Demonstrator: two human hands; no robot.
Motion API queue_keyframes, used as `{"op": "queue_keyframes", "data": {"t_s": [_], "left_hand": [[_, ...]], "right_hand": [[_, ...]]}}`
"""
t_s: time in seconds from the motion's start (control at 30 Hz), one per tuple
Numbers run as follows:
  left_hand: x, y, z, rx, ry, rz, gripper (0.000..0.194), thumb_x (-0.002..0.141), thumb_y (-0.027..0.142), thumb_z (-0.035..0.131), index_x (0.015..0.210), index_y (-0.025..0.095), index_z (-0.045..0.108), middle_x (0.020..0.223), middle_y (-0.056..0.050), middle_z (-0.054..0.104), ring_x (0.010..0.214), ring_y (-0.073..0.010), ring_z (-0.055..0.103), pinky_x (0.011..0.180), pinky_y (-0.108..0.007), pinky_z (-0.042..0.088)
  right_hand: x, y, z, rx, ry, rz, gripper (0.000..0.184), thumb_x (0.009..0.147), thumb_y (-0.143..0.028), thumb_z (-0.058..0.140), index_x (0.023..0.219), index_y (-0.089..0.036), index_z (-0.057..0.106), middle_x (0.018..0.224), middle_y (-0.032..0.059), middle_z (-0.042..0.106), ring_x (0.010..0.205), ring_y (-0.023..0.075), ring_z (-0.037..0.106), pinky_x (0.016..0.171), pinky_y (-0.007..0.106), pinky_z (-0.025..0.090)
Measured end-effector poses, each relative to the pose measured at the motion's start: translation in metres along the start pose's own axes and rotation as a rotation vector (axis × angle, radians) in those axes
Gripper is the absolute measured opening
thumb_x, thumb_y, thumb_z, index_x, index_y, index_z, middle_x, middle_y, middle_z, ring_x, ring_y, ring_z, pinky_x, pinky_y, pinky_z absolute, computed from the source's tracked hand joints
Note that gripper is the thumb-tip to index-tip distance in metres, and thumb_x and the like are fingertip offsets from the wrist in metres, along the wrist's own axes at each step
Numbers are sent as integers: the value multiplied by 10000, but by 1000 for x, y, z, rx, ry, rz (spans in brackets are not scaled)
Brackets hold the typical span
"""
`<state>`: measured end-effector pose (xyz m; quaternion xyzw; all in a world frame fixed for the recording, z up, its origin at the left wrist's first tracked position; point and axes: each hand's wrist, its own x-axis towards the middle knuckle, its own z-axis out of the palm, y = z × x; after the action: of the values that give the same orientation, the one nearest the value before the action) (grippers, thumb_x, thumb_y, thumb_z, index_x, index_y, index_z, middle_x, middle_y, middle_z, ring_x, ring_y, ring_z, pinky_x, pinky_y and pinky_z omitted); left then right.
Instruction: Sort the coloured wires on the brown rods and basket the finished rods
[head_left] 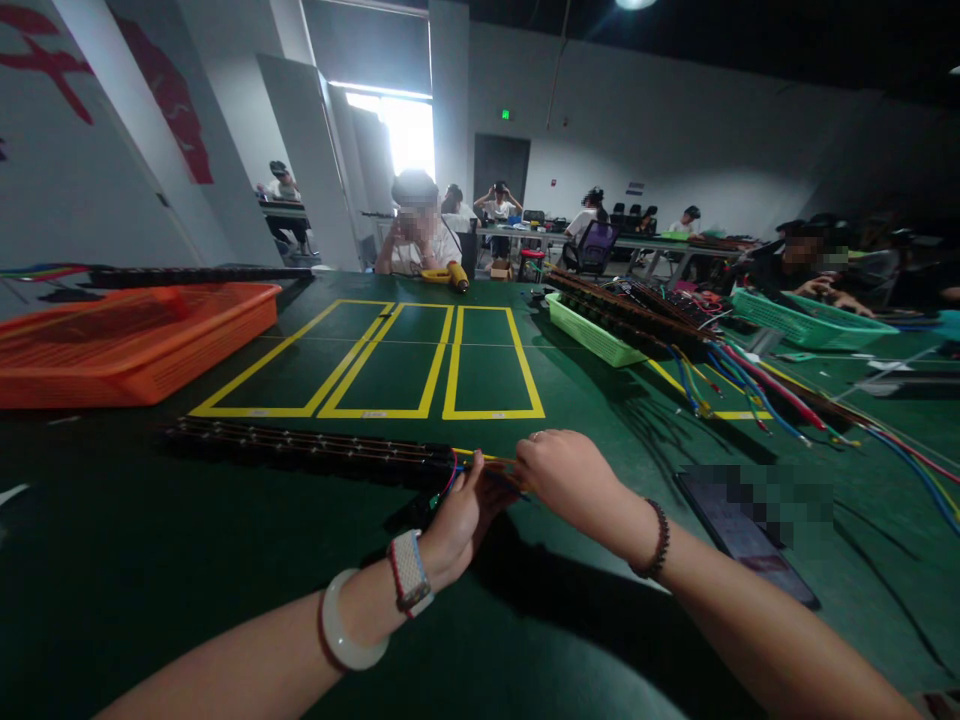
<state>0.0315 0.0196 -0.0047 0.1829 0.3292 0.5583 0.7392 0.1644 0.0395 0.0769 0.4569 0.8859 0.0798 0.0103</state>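
A long black terminal strip (300, 450) lies across the green table in front of me, with coloured wires (480, 462) coming out of its right end. My left hand (461, 515) is closed on those wires just past the strip's end, its fingers pinched round them. My right hand (570, 478) is curled shut over the same wires from the right, knuckles up, a ring on one finger. A white bangle and a woven band sit on my left wrist, a dark bead bracelet on my right.
An orange tray (127, 345) stands at the left, a green basket (592, 335) with more black strips at the back right, and loose coloured wires (757, 385) trail rightward. A phone (742, 535) lies by my right forearm. Yellow tape boxes (397, 360) mark the middle. People sit at the tables beyond.
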Motion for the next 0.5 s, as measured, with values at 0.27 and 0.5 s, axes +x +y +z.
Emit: {"op": "queue_keyframes", "data": {"t_s": [0.27, 0.5], "left_hand": [[2, -2, -4, 105, -12, 29, 259, 916, 335, 417, 871, 128, 566, 800, -99, 645, 753, -178, 629, 730, -321, 498], [1, 2, -4, 115, -15, -26, 309, 916, 380, 404, 870, 122, 567, 825, -110, 649, 764, -173, 628, 737, -304, 493]], "right_hand": [[26, 33, 32, 174, 62, 160, 149, 851, -319, 590, 879, -176, 616, 890, 55, 654, 845, 184, 616, 674, 222, 419], [37, 40, 55, 267, -41, 199, 240, 858, -413, 569, 903, -182, 610, 879, 43, 652, 815, 170, 611, 605, 209, 386]]}}
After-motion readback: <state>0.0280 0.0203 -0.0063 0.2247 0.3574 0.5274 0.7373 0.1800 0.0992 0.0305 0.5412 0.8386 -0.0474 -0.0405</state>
